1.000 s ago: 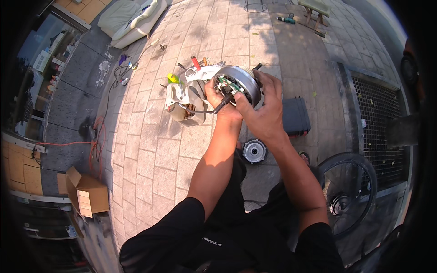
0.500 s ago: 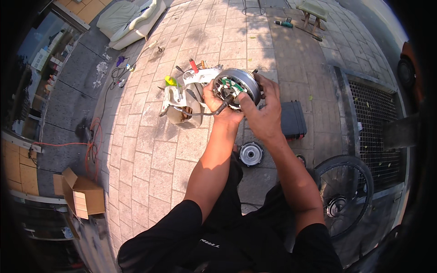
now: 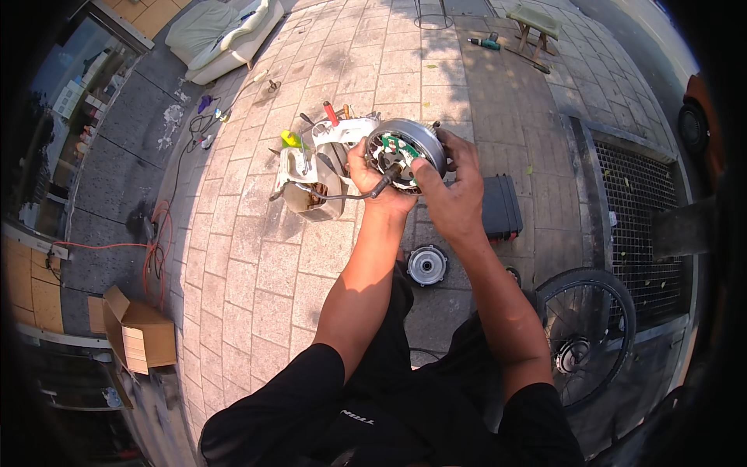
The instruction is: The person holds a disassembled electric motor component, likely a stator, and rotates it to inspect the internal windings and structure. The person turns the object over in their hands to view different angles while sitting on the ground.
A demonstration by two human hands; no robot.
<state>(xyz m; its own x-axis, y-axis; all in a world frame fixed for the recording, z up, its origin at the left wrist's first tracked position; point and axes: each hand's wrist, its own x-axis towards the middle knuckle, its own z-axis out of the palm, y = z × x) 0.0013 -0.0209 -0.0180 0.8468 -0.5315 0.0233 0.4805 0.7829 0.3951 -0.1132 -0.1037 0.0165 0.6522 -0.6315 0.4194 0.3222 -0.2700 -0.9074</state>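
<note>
Between my two hands is a round hub motor (image 3: 426,142) with a silver metal ring. Its open face shows a green circuit board (image 3: 398,145) and whitish wiring. My left hand (image 3: 362,173) supports it from the left and below. On the right, my right hand (image 3: 457,187) wraps the ring, its thumb laid on the inner edge by the board. A dark cable (image 3: 373,191) runs out from the motor's centre toward the left. Below my hands, a round silver cover (image 3: 428,265) rests on the paving.
A container (image 3: 320,204) holding hand tools, one red-handled, stands left of the motor. To the right are a black case (image 3: 501,207) and a spoked wheel (image 3: 625,303). A cardboard box (image 3: 148,335), an orange cord (image 3: 162,233), a stool (image 3: 535,22) and a drill (image 3: 485,42) lie farther out.
Both hands keep the same hold on the motor. The motor looks very slightly turned, its face showing a little more; otherwise little differs.
</note>
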